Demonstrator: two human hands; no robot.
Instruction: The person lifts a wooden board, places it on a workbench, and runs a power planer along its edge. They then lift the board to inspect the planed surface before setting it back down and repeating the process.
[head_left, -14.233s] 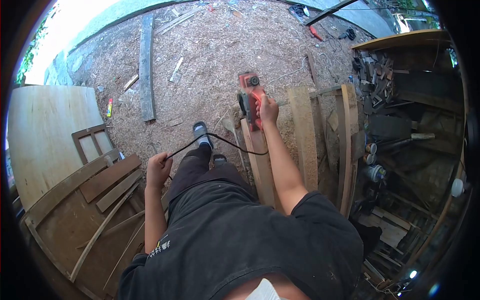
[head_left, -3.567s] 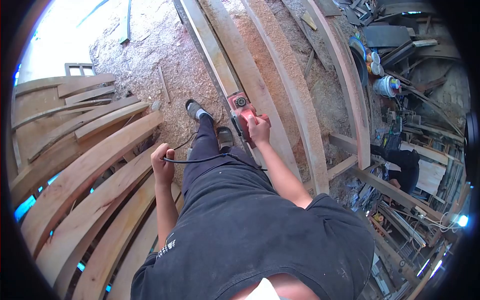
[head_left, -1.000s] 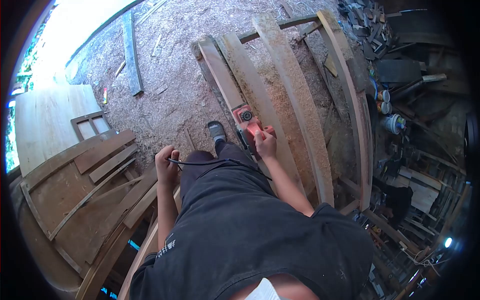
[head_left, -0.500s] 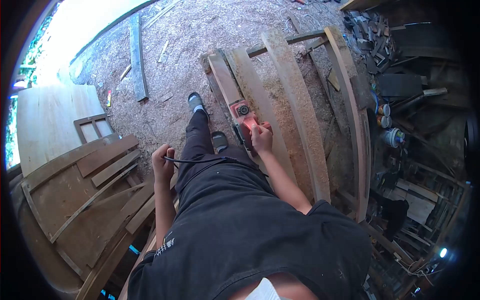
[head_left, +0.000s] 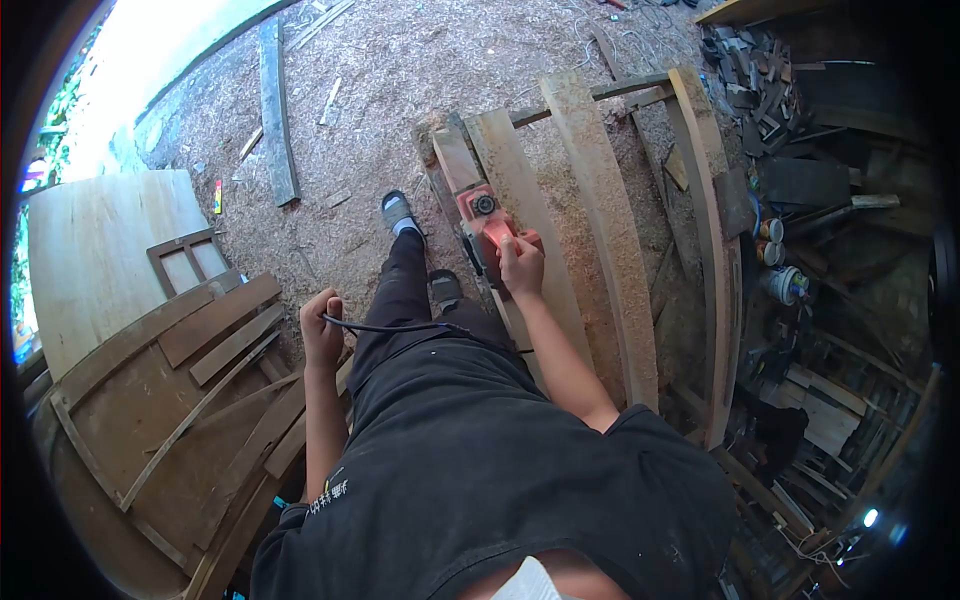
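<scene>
My right hand (head_left: 522,268) is wrapped around the rear handle of a red electric hand planer (head_left: 486,206). The planer rests on a narrow wooden board (head_left: 455,160), with a short stretch of the board visible beyond its front. Off to the left, my left hand (head_left: 322,318) is closed around a black power cord (head_left: 385,326), which runs across my waist toward the planer's side. Beside the worked board lies a wider plank (head_left: 525,190), dusted with shavings.
More planks (head_left: 610,220) and a long beam (head_left: 712,240) lie to the right on a support. Wood panels and strips (head_left: 215,320) are stacked at left. Shavings cover the ground (head_left: 400,80). Paint cans (head_left: 785,280) and offcuts (head_left: 755,90) sit at far right.
The planer and my right hand have moved forward along the board, nearer its far end. My left hand still grips the cord. The view has shifted slightly.
</scene>
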